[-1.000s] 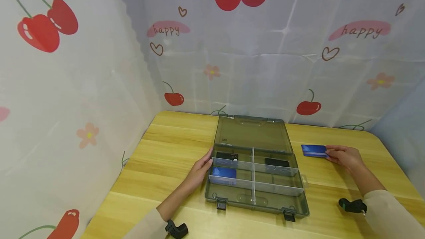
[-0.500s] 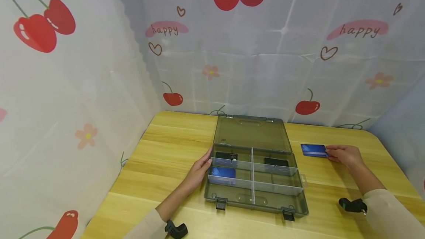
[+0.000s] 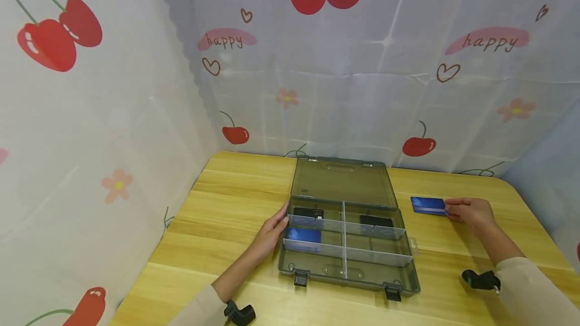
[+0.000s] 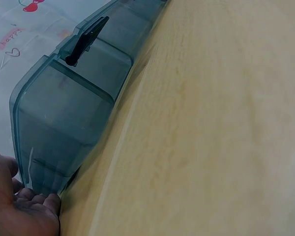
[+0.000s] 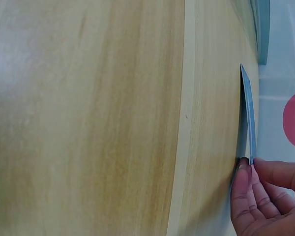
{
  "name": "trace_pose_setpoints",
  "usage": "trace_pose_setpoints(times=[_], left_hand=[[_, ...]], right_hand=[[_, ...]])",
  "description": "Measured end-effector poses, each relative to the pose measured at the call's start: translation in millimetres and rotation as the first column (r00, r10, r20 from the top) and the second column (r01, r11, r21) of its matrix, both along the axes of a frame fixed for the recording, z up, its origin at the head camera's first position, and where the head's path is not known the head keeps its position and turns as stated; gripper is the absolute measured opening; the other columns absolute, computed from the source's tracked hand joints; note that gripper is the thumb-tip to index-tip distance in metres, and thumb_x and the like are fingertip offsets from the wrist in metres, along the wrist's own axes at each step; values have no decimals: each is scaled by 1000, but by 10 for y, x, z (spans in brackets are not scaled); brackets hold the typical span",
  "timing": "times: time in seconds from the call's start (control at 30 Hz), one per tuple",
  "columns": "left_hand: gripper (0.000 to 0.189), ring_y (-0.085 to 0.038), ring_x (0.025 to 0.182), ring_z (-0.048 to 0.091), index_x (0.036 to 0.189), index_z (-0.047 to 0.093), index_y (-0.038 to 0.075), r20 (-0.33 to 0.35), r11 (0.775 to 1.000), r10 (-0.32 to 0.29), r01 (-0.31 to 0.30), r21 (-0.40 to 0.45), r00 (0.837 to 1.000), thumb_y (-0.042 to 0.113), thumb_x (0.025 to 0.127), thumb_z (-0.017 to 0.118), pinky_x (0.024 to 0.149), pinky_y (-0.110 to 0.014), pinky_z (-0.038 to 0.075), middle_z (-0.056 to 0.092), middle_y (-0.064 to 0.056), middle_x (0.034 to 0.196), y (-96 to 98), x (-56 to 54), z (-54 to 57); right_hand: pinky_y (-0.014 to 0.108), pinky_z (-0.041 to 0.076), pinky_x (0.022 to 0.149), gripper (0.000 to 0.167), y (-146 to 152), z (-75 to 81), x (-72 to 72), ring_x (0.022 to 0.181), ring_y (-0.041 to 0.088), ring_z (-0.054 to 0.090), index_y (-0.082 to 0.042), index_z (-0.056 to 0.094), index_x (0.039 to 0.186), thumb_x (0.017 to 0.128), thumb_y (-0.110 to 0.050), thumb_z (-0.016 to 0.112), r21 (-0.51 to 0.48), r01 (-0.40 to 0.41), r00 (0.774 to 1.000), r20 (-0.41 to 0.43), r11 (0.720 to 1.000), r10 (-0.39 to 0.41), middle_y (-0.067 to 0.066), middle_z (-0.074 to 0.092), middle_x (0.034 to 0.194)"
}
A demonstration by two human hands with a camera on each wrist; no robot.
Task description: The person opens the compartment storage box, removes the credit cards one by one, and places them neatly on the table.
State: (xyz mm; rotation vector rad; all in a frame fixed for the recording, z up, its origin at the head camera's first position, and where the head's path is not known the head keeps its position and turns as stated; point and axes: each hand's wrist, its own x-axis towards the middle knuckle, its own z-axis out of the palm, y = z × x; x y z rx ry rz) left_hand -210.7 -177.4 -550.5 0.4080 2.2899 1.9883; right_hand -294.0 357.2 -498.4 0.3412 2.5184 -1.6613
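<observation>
In the head view, my right hand [image 3: 470, 214] pinches the right end of a blue plastic card [image 3: 428, 205] with a pale stripe. The right wrist view shows the card [image 5: 250, 113] nearly edge-on between thumb and fingers, close over the table. My left hand [image 3: 268, 235] rests along the left side of a smoky, see-through compartment box [image 3: 382, 286], its fingers [image 4: 39, 202] touching the outer wall. The box's lid [image 3: 344, 182] lies folded back. Inside sit a blue card [image 3: 304, 238] at middle left, a black VIP card [image 3: 308, 213] at back left and another black card [image 3: 376, 221] at back right.
Clear dividers [image 3: 380, 255] split the box into several compartments. Two dark latches [image 3: 392, 293] stick out at its front. The wooden table [image 3: 235, 185] meets a cherry-printed curtain [image 3: 344, 104] at the back and left.
The head view shifts very slightly. Both hands, the held card and the box stay as they were.
</observation>
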Motion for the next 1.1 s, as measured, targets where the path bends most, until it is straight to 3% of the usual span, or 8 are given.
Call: trace_pose_setpoints(times=[0.33,0.57,0.7,0.83,1.1], left_hand=[[54,-26,154,14,161,24,7,6,1000,-3,3,1,1000,21,112,40,125,-43,14,19,-5,168,0,-10,-10],[53,-28,154,13,161,25,7,-3,1000,-1,1,-8,1000,20,111,41,125,-46,12,19,-7,168,4,-8,-13],[54,-27,154,13,161,24,7,2,1000,-5,5,2,1000,20,112,40,125,-45,13,18,-6,168,7,-6,-11],[53,-25,154,14,161,24,7,9,1000,-3,2,13,1000,20,112,40,125,-43,14,19,-5,168,6,-10,-21],[54,-25,154,14,161,24,8,10,1000,4,-4,-11,1000,22,111,41,125,-43,15,19,-3,167,-8,-12,-9]], right_hand=[[26,62,66,37,14,25,-23,67,1,68,23,58,124,95,0,66,-22,51,997,51,998,-50,-15,66,77],[27,62,66,30,31,56,-24,67,3,70,24,61,117,94,4,65,-69,45,998,49,997,-42,-10,70,76],[27,62,66,38,-17,83,-16,67,2,68,26,56,123,98,-1,62,27,26,1000,10,999,-26,-5,72,79],[28,63,68,42,-145,174,21,69,2,69,23,56,126,103,-11,56,154,4,998,-69,988,7,8,75,87],[23,62,69,45,-553,456,190,76,0,69,20,57,128,106,-19,55,219,-103,970,-194,970,146,28,71,106]])
